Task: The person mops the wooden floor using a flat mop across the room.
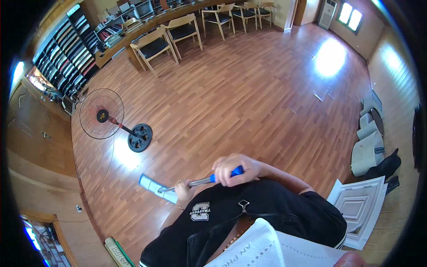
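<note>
Our mop lies on the floor with its long axis running from the pad at eight o'clock up to the blue handle at two o'clock. We close our right hand around the blue end, the higher grip; our left hand clasps the metal shaft lower, nearer the pad

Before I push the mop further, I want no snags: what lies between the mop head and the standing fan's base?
In the head view, only bare wooden floor separates the mop head from the standing fan's base.
</note>
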`<state>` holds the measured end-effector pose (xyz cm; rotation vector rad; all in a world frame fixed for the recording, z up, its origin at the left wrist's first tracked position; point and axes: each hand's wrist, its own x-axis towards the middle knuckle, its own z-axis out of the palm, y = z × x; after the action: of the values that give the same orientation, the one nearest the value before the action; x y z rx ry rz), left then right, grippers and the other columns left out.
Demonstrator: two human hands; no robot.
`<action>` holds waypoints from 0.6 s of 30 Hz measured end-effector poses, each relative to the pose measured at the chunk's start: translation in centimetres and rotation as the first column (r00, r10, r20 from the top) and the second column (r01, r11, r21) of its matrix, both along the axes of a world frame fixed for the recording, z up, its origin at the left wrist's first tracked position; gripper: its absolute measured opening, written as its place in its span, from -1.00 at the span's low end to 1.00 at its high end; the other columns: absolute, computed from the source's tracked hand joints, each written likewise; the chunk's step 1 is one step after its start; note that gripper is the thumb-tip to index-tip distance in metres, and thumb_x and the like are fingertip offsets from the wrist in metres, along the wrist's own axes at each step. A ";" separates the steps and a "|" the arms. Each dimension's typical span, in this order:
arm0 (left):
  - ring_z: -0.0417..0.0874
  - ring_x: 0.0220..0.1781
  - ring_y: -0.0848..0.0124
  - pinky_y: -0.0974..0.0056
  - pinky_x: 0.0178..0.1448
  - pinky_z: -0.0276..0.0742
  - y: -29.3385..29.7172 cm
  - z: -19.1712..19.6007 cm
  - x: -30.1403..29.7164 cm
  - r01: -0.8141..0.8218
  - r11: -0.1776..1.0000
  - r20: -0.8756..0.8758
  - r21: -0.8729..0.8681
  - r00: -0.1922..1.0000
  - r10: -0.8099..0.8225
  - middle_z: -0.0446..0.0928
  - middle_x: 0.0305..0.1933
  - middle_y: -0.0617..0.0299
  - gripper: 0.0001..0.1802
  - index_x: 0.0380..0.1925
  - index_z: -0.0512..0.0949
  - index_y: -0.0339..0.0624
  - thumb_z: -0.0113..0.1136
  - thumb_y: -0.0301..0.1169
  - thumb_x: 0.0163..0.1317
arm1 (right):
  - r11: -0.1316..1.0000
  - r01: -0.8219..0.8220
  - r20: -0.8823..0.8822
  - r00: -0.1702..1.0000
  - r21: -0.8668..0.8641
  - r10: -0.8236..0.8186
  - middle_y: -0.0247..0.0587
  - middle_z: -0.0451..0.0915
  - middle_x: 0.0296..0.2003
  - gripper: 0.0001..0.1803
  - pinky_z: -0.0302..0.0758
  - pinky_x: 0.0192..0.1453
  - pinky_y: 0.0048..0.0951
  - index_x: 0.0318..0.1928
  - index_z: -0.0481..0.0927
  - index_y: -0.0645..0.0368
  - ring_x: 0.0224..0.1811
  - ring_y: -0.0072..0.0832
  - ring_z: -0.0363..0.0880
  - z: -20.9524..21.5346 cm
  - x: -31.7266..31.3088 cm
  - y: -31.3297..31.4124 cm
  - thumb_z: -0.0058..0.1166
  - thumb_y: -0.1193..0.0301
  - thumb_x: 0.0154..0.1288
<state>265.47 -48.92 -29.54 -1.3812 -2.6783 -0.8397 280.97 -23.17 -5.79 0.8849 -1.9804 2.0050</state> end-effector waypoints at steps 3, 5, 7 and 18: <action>0.55 -0.39 -0.01 -0.04 -0.32 0.46 -4.8 -2.9 -2.0 -0.162 0.986 -0.031 -0.032 0.986 0.161 0.50 -0.53 0.01 -0.82 -0.63 0.61 -0.10 0.33 -0.25 -0.07 | 0.998 -0.036 0.318 0.947 -0.049 0.050 -0.12 0.64 -0.33 -0.78 0.43 0.01 -0.30 -0.49 0.52 0.24 -0.12 -0.35 0.59 -3.7 -2.5 -2.5 0.17 0.40 0.26; 0.57 -0.33 -0.01 -0.03 -0.24 0.48 -7.9 -8.1 -3.4 -0.336 0.938 -0.068 -0.082 0.941 0.331 0.53 -0.49 -0.02 -0.88 -0.56 0.67 -0.05 0.31 -0.28 -0.05 | 0.998 -0.059 0.340 0.938 -0.013 0.060 -0.11 0.64 -0.31 -0.76 0.44 0.01 -0.32 -0.49 0.53 0.25 -0.10 -0.36 0.59 -5.8 -4.3 -3.9 0.17 0.38 0.26; 0.57 -0.28 0.00 -0.04 -0.19 0.47 -8.9 -8.3 -2.7 -0.404 0.912 -0.036 -0.069 0.915 0.403 0.54 -0.47 -0.02 -0.89 -0.56 0.67 -0.04 0.29 -0.29 -0.05 | 0.998 -0.062 0.368 0.928 0.024 0.049 -0.10 0.64 -0.29 -0.74 0.44 0.02 -0.33 -0.50 0.53 0.25 -0.07 -0.38 0.58 -6.5 -4.8 -4.8 0.18 0.36 0.26; 0.57 -0.35 -0.07 -0.07 -0.19 0.48 -1.7 -3.4 -2.3 -0.300 0.952 0.182 -0.059 0.935 0.306 0.55 -0.46 -0.09 -0.87 -0.57 0.61 -0.14 0.22 -0.33 -0.10 | 0.993 0.055 0.324 0.942 0.103 -0.086 -0.04 0.67 -0.28 -0.86 0.48 0.03 -0.38 -0.44 0.60 0.31 -0.12 -0.34 0.63 0.5 -2.0 -1.0 0.16 0.50 0.23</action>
<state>263.21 -50.61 -32.98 -0.8928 -2.9493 -0.9403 279.02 -24.13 -5.30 0.5105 -2.2568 2.1499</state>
